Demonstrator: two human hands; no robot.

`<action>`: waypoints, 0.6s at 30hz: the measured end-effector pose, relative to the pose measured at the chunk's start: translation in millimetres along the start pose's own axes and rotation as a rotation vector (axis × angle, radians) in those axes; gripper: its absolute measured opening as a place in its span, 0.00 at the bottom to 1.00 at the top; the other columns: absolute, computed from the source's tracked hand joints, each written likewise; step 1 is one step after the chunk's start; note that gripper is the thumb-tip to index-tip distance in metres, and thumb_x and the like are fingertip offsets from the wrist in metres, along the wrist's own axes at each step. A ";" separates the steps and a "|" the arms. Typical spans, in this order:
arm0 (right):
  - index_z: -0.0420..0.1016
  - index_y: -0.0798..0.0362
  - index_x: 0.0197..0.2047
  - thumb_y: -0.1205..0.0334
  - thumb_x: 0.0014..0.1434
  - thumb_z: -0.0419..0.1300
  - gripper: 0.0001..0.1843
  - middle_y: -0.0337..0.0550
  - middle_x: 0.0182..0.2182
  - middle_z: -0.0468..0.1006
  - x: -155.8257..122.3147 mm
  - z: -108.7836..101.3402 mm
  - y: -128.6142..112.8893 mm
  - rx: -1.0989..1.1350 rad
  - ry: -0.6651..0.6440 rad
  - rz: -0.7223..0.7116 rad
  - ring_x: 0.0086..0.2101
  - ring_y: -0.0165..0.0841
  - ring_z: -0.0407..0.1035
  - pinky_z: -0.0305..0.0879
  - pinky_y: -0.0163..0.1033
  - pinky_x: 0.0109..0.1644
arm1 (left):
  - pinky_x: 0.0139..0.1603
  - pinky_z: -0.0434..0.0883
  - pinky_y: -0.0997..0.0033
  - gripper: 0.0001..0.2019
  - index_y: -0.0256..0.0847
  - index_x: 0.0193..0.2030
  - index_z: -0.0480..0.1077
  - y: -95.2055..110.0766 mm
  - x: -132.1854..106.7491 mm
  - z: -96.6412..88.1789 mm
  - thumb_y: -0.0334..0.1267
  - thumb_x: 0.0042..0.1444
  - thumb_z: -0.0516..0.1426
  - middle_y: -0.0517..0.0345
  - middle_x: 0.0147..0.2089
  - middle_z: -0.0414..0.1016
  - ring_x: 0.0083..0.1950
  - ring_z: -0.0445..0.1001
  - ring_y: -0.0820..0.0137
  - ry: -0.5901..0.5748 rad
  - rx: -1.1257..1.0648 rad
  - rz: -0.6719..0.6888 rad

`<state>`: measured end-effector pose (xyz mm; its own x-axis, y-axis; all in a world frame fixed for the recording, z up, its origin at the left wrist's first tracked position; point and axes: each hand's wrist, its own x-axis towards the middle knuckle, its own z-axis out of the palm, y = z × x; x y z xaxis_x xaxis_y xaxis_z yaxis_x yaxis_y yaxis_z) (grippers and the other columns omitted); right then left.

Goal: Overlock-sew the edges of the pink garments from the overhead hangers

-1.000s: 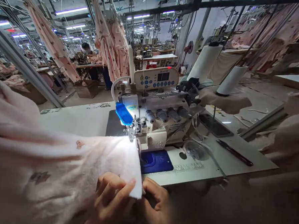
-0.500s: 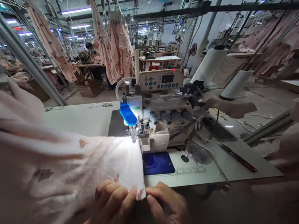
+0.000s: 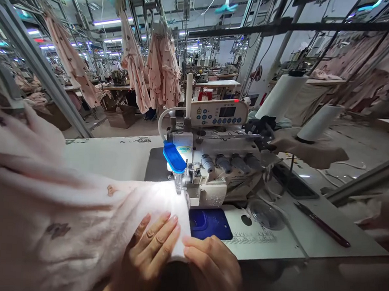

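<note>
Pale pink fleece fabric (image 3: pixel 89 214) with small brown motifs spreads over the left of the sewing table, its far right corner under the presser foot of an overlock sewing machine (image 3: pixel 216 164). Flat on the fabric, in front of the needle area, lies my left hand (image 3: pixel 155 247), fingers stretched out toward the machine. My right hand (image 3: pixel 212 263) pinches the fabric's right edge between thumb and index finger, close beside the left fingertips. A bright lamp on the machine washes out the cloth near the foot.
A blue plate (image 3: pixel 211 223) lies right of the fabric. Thread snips (image 3: pixel 322 224) and a clear round dish (image 3: pixel 266 213) rest farther right on the table (image 3: pixel 274 247). Thread cones (image 3: pixel 282 96) stand behind the machine. Pink garments (image 3: pixel 164 70) hang at the back.
My left hand has gone from curled at the fabric's near edge to flat on top, nearer the machine. My right thumb and finger have closed on the edge. The camera view has shifted slightly.
</note>
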<state>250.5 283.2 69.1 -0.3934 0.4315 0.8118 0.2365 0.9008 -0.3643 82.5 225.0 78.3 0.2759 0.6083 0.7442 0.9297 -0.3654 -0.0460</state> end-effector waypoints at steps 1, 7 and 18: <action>0.69 0.50 0.41 0.70 0.66 0.50 0.09 0.40 0.35 0.80 1.1 0.2 1.7 -0.015 -0.007 -0.007 0.28 0.29 0.70 0.63 0.36 0.34 | 0.68 0.55 0.59 0.16 0.34 0.55 0.68 -3.5 2.8 -1.2 0.26 0.62 0.48 0.51 0.55 0.73 0.62 0.66 0.66 -0.006 -0.003 0.007; 0.69 0.54 0.45 0.73 0.67 0.50 0.09 0.43 0.40 0.80 16.0 7.0 13.4 -0.015 0.040 -0.021 0.33 0.28 0.72 0.61 0.36 0.40 | 0.64 0.63 0.61 0.21 0.30 0.57 0.65 -17.2 21.8 -7.9 0.20 0.57 0.47 0.46 0.59 0.69 0.64 0.62 0.65 -0.140 0.089 0.063; 0.71 0.56 0.44 0.70 0.68 0.50 0.09 0.47 0.40 0.78 45.6 25.9 45.4 -0.036 0.115 -0.056 0.38 0.32 0.73 0.68 0.34 0.41 | 0.59 0.70 0.62 0.23 0.34 0.60 0.63 -50.0 46.3 0.7 0.26 0.58 0.44 0.50 0.61 0.68 0.60 0.68 0.66 -0.255 0.155 0.035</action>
<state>220.3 345.0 77.7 -0.3025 0.3706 0.8782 0.2496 0.9200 -0.3022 48.9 271.9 114.6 0.3425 0.7619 0.5498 0.9394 -0.2893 -0.1842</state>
